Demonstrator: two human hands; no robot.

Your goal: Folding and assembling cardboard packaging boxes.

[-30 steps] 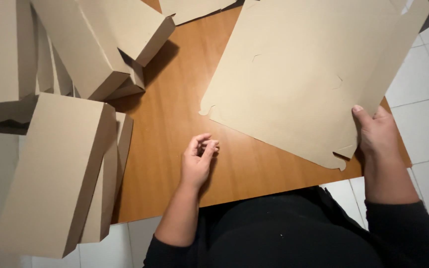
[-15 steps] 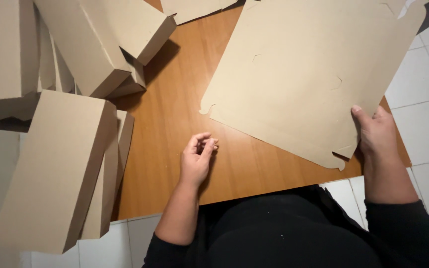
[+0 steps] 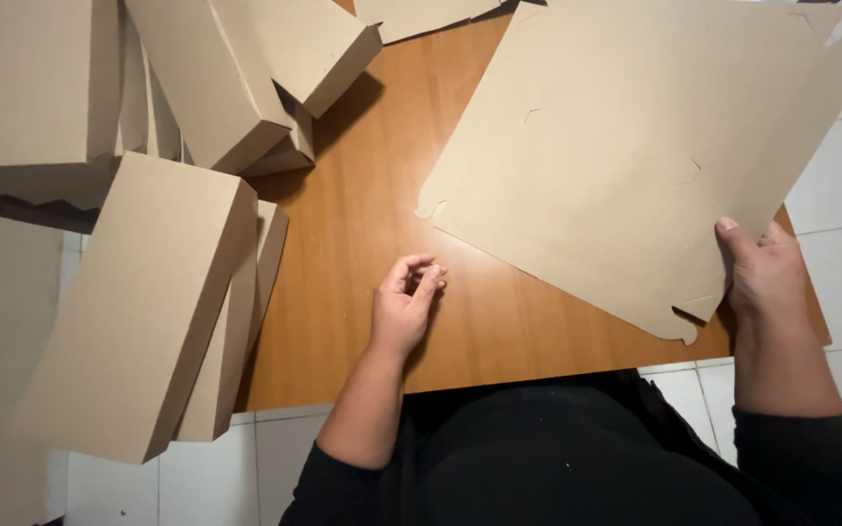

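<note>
A large flat sheet of die-cut brown cardboard [image 3: 635, 146] lies across the right half of the wooden table [image 3: 363, 292]. My right hand [image 3: 764, 275] grips its near right corner, thumb on top. My left hand [image 3: 403, 307] rests on the bare table near the sheet's left notch, fingers loosely curled, holding nothing.
Several folded cardboard boxes are piled at the left: one long box [image 3: 138, 302] hangs over the table's left edge, others [image 3: 246, 68] lean at the back left. White floor tiles [image 3: 830, 195] show on the right and below the table.
</note>
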